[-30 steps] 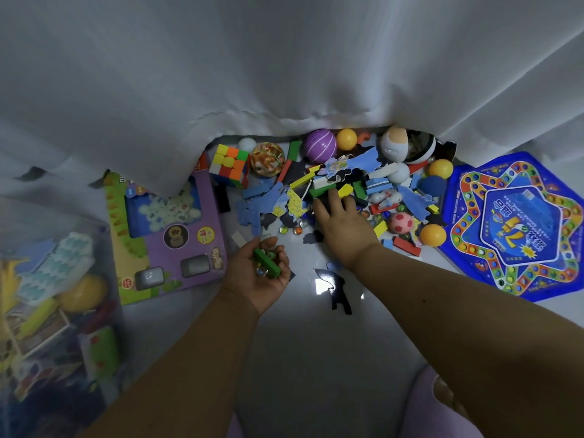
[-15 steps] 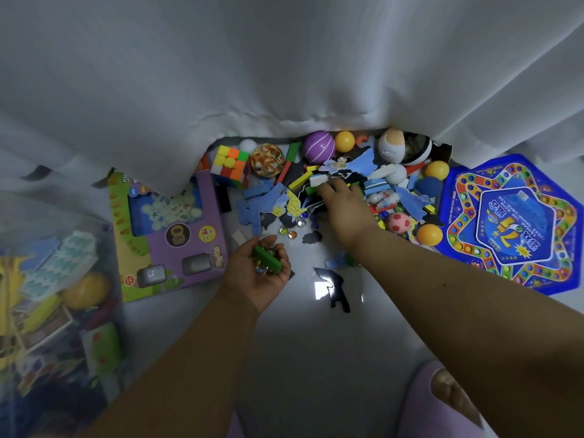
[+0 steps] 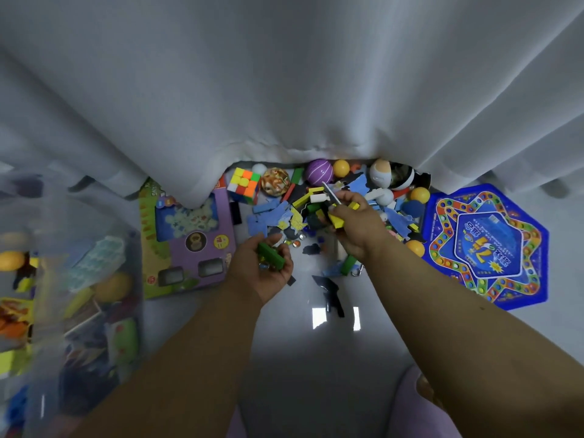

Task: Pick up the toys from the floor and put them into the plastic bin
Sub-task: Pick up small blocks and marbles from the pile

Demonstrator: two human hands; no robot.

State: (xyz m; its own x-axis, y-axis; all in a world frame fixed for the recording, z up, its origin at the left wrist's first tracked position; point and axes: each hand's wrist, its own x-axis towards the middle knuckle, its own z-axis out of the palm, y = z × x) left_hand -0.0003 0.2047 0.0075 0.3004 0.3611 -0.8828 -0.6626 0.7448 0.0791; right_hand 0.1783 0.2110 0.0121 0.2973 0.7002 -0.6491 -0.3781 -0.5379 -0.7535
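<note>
My left hand (image 3: 262, 267) cups a green block (image 3: 271, 257); my right hand (image 3: 354, 222) fingers (image 3: 339, 197) clench yellow blocks (image 3: 335, 219) above the floor (image 3: 300, 358).

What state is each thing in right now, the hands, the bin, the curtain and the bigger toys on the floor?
Left hand: palm up, cupping a green block.
Right hand: grip closed on yellow blocks over the pile.
Plastic bin: open, partly filled with toys.
Curtain: hanging, hem draped over the purple box.
Puzzle cube: scrambled, on the floor.
Game board: lying flat, face up.
</note>
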